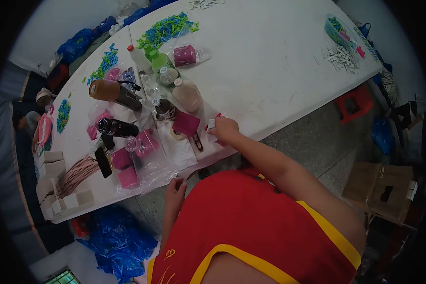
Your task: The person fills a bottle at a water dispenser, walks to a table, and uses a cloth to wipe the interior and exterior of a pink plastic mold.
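Observation:
My right hand [226,129] is closed on a small white and red item [211,126] at the table's near edge. Just left of it lie a magenta block [187,124], a roll of tape [177,132] and a dark red tool [198,141] that looks like thread snips. My left hand [176,188] hangs just off the table's edge with its fingers curled together; what they hold, if anything, is too small to make out. Near it, clear plastic bags [155,165] lie along the edge.
Bottles [187,96], a brown-capped flask [123,96] and a black flask [118,128] stand on the white table [265,61]. Green and blue pieces [168,31] lie in piles behind. A basket [340,33] is far right; a cardboard box [381,189] stands beyond the table.

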A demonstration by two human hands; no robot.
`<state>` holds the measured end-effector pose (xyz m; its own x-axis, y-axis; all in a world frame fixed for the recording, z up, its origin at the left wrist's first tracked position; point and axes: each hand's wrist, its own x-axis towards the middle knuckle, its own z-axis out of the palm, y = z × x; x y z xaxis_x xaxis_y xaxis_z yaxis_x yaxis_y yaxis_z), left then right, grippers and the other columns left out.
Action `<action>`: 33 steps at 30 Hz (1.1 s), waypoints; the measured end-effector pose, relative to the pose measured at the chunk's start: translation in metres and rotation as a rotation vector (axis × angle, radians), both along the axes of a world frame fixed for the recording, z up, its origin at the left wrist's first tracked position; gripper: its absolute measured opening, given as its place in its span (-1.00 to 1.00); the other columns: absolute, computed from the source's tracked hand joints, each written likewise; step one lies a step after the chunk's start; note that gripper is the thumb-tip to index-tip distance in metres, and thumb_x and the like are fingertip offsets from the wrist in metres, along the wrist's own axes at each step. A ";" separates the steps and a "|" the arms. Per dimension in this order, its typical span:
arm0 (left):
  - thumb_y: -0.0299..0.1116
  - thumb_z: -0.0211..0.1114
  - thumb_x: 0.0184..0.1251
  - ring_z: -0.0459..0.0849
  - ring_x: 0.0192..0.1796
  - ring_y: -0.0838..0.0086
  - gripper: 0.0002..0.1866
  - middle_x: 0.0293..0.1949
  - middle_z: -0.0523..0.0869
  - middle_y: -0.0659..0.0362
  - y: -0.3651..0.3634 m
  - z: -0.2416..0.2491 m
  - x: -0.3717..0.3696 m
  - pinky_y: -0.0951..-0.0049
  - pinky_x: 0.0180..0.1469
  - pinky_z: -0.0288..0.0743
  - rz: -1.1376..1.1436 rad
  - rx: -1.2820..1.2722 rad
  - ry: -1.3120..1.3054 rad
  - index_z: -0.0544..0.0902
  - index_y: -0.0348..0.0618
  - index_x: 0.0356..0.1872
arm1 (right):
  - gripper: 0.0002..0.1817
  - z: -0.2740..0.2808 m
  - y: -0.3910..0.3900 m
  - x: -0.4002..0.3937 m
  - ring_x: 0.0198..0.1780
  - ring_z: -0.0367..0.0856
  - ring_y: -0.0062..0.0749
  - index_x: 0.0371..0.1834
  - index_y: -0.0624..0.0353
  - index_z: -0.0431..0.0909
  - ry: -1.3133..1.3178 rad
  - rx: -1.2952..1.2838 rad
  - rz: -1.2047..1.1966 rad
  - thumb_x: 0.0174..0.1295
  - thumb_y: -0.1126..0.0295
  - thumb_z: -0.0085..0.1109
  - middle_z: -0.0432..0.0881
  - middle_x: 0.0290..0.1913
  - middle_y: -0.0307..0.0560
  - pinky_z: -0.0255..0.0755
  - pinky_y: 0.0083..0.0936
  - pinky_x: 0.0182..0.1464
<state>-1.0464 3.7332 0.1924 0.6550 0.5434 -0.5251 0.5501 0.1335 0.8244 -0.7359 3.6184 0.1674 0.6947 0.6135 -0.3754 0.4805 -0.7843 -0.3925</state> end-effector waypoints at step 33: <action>-0.40 0.24 0.36 0.61 -0.22 0.54 -0.75 -0.24 0.69 0.16 0.003 -0.002 0.004 0.51 -0.11 0.51 -0.145 0.176 -0.034 0.58 -0.33 -0.04 | -0.73 -0.001 -0.092 0.014 -0.41 0.56 -0.44 -0.09 0.15 0.45 1.228 1.215 -1.064 0.37 0.18 0.07 0.57 -0.31 -0.17 0.57 -0.41 -0.33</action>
<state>-1.0428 3.7365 0.1903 0.7489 0.5234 -0.4065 0.5245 -0.0931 0.8463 -0.7218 3.5259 0.1660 0.6278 0.4627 -0.6259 -0.7780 0.3485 -0.5227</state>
